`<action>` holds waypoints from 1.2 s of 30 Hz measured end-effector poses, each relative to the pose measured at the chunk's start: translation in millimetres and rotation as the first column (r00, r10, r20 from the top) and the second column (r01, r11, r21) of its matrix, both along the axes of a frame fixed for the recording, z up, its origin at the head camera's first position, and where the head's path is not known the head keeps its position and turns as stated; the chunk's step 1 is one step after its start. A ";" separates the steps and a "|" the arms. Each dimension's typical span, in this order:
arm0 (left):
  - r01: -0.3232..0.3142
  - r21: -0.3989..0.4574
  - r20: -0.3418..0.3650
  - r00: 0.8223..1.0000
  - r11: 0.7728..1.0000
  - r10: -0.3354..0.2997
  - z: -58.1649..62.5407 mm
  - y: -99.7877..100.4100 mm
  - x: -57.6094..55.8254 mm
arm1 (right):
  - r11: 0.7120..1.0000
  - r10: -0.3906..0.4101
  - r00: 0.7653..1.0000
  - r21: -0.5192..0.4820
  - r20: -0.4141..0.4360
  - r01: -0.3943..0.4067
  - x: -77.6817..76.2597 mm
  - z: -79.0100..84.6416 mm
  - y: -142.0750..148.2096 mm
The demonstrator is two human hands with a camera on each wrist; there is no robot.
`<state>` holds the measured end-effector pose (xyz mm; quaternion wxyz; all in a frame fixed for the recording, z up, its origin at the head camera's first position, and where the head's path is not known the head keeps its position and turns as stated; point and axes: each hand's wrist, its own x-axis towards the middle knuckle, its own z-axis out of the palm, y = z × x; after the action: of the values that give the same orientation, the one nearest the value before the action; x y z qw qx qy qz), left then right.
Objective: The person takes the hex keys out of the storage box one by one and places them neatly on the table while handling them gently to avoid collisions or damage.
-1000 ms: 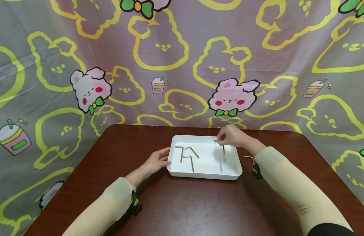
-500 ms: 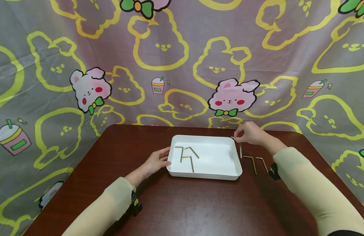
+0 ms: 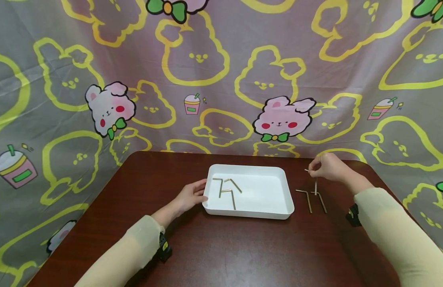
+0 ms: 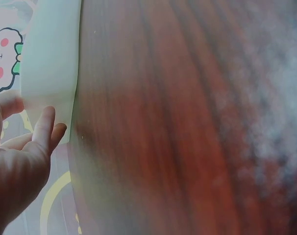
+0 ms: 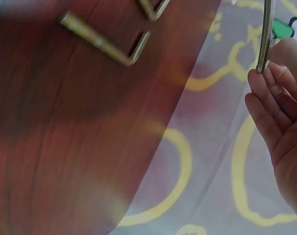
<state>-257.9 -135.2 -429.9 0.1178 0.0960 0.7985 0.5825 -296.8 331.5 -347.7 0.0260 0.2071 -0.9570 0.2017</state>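
Observation:
My right hand (image 3: pixel 329 166) pinches an L-shaped hex key (image 3: pixel 316 186) by its bend, the long arm hanging down, beyond the tray's right side. In the right wrist view the held hex key (image 5: pixel 266 36) stands between thumb and fingertips. Under it on the table lie two more brass-coloured hex keys, a left one (image 3: pixel 309 202) and a right one (image 3: pixel 322 203), side by side. My left hand (image 3: pixel 188 196) rests against the left wall of the white tray (image 3: pixel 248 214), fingers fairly straight. Three hex keys lie in the tray's left half, one being the nearest (image 3: pixel 233 200).
The tray stands on a dark brown wooden table (image 3: pixel 221 247), towards its far edge. A patterned cloth (image 3: pixel 221 95) with cartoon bears and rabbits hangs behind and beside the table. Each wrist wears a small black device, such as the left one (image 3: pixel 165 248).
My right hand has carried the hex key from over the tray's right half to the right, over the two on the table. My left hand has stayed at the tray.

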 end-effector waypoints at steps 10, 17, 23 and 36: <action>0.018 0.014 0.004 1.000 1.000 -0.018 -1.0 -1.7 0.0 | 0.999 -0.030 0.999 0.023 0.024 0.029 7.9 -9.4 28.0; 0.027 0.025 -0.009 1.000 0.999 -0.027 -1.0 -2.5 -1.2 | 0.998 -0.035 0.998 0.050 0.054 0.032 12.2 -22.0 42.4; 0.053 0.052 -0.031 0.998 0.997 -0.051 -2.9 -3.3 -0.7 | 0.998 -0.028 0.997 0.054 0.078 0.024 14.0 -32.9 48.4; 0.051 0.038 -0.027 0.998 0.998 -0.050 -1.9 -2.0 -1.0 | 0.995 -0.017 0.992 0.098 0.122 0.005 18.7 -54.6 55.9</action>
<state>-258.9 -137.2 -431.9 0.1201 0.1259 0.7858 0.5935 -278.2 387.4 -402.3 -0.0419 0.1900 -0.9665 0.1672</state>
